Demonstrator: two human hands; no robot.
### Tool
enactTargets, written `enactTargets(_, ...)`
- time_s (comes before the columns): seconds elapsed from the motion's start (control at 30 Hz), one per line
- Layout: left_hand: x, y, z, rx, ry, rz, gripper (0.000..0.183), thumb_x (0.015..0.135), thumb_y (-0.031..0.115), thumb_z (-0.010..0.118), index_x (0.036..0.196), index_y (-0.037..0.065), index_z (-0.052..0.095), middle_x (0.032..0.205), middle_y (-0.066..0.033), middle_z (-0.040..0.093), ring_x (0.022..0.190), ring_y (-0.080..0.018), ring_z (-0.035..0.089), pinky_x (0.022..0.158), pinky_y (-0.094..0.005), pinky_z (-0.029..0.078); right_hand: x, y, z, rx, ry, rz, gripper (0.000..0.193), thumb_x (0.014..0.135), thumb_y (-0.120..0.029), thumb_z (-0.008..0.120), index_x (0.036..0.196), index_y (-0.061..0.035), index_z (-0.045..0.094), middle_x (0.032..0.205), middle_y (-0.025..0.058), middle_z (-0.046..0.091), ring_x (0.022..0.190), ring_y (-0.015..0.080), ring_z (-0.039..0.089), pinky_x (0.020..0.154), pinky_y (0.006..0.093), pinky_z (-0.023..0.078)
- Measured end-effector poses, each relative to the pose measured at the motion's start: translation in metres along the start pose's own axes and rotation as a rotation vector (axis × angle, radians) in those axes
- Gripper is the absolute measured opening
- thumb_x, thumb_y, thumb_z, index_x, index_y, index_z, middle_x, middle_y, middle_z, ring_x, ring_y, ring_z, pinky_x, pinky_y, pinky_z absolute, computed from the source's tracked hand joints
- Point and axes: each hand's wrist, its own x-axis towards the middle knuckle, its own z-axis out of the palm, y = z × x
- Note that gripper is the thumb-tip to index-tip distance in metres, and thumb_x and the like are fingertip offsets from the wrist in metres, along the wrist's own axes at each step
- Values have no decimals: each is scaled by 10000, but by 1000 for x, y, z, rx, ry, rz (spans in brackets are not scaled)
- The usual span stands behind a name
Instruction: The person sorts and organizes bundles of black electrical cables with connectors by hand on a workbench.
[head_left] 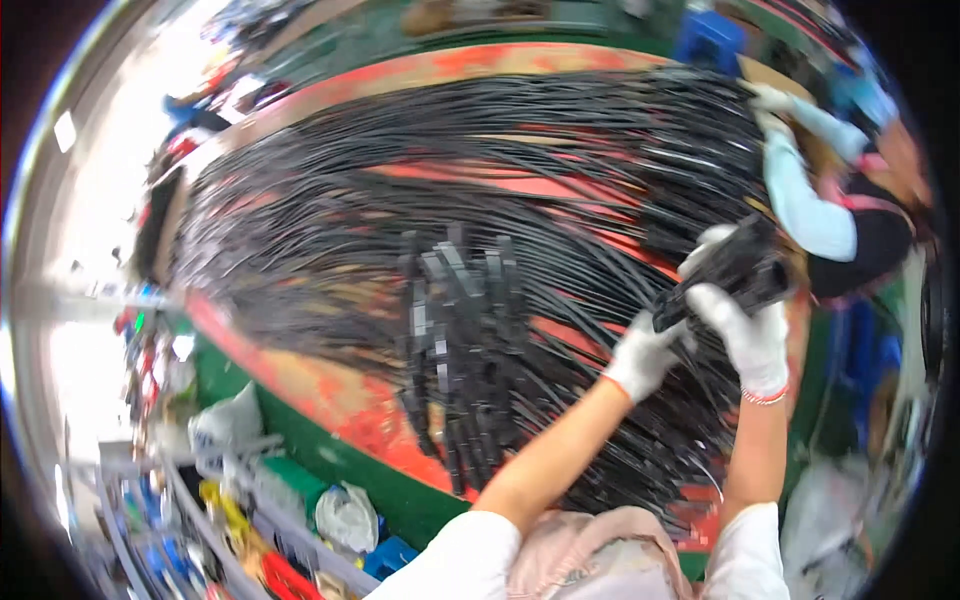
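Both my hands wear white gloves, over the right part of a table spread with long black cords. My right hand [748,335] is closed round a thick black bundle [735,265], its parts blurred and hard to tell. At the bundle's lower left end my left hand [645,355] grips it with bent fingers. More white glove [708,245] shows behind the bundle; I cannot tell whose it is. Under and around my hands lie the black cords [560,250], running leftward. A separate pile of short black pieces with light patches [460,340] lies left of my hands.
The red, worn tabletop [370,415] shows between the cords. Across the right side a person in pale sleeves [810,200] reaches with white gloves to the cord ends. A blue stool [712,38] stands at the far side. Racks with bags and coloured goods [290,510] stand at lower left.
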Motion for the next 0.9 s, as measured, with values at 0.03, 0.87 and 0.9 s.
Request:
enactTargets(0.03, 8, -14, -7, -36, 197, 147, 293, 965, 180, 676, 1207, 90, 537, 952, -38, 619, 875, -186, 637, 812, -391, 540, -8, -20, -9, 272, 83, -98, 600, 850, -27, 694, 1413, -12, 488, 1130, 69, 664, 1020, 176, 648, 909, 344, 522)
enactTargets(0.87, 39, 44, 36, -335, 113, 72, 263, 1023, 122, 582, 1271, 39, 604, 1191, -95, 671, 1117, -250, 653, 1002, -467, 555, -161, 54, -195, -1288, 200, -8, 537, 705, -156, 770, 1229, -209, 667, 1092, 43, 690, 934, 265, 678, 778, 376, 532)
enactTargets(0.9, 39, 44, 36, -335, 117, 77, 263, 1023, 122, 582, 1271, 39, 604, 1191, -95, 671, 1117, -250, 653, 1002, -467, 555, -153, 52, -193, -1346, 147, -25, 562, 697, -151, 769, 1243, -222, 659, 1085, 37, 685, 925, 261, 675, 780, 375, 531)
